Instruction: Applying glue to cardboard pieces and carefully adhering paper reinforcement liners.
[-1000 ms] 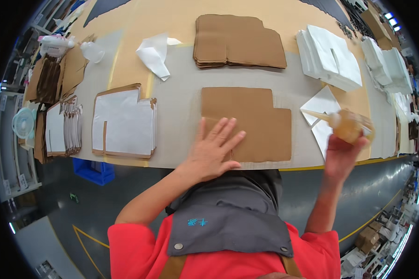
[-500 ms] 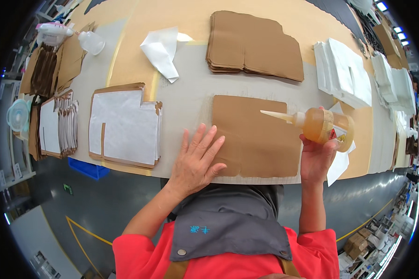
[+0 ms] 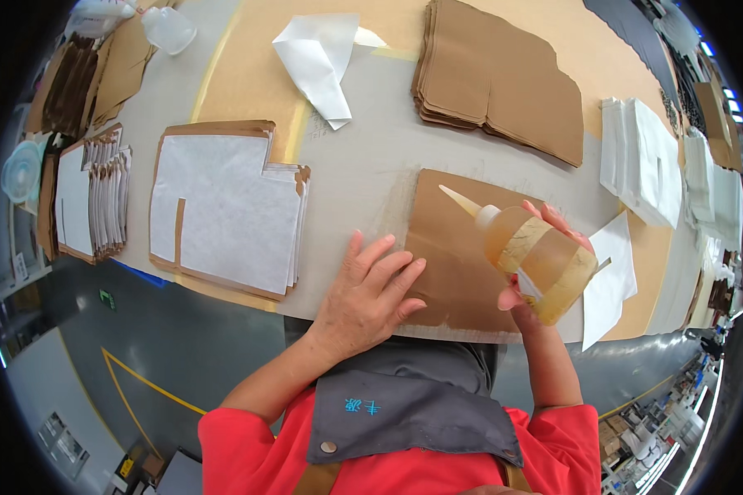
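A brown flat sheet (image 3: pixel 447 239) lies on the table in front of me. My left hand (image 3: pixel 370 287) rests at its left edge, fingers apart and holding nothing. In my right hand (image 3: pixel 520 299) is a squeeze bottle (image 3: pixel 541 257) of amber liquid, tilted above the sheet. Its long pale nozzle points to the upper left, over the sheet's far left part. Fingers wrap round the bottle's body, and the bottle hides the sheet's right part. Whether the tip touches the sheet I cannot tell.
Beyond the sheet stands a stack of brown pieces (image 3: pixel 504 78). White-faced brown pieces (image 3: pixel 223 206) are piled at left, with a bundle (image 3: pixel 99 198) further left. A creased white sheet (image 3: pixel 318 62) lies at the back, white stacks (image 3: pixel 642 161) at right, loose white paper (image 3: pixel 612 276) near the bottle.
The bottle has turned and its nozzle now points more to the far left, nearer the sheet's far left corner. My left hand stays at the sheet's left edge. The whole view has shifted.
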### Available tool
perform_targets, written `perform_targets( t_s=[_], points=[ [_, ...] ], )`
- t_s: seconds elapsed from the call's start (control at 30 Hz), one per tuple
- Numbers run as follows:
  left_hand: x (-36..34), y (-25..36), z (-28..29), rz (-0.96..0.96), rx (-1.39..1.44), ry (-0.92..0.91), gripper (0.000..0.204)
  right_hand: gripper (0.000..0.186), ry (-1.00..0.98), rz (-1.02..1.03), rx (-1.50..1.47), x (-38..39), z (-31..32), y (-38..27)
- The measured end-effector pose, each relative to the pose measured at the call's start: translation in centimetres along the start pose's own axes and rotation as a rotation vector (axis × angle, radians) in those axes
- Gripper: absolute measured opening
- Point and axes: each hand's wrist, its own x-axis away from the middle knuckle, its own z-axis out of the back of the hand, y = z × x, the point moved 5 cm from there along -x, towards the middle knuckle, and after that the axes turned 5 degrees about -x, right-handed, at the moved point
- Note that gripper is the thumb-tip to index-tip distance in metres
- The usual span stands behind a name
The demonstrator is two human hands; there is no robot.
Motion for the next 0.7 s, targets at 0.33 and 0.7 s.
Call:
perform_targets(
  t_s=[0.33, 0.7],
  points=[
    [0.0, 0.1, 0.1, 0.019, 0.007, -0.034, 0.049, 0.11, -0.175, 0.139, 0.076, -0.6, -2.0, 0.6],
    [0.1, 0.1, 0.1, 0.011, 0.004, -0.022, 0.05, 0.107, -0.209, 0.151, 0.089, -0.6, -1.5, -0.1]
  ],
)
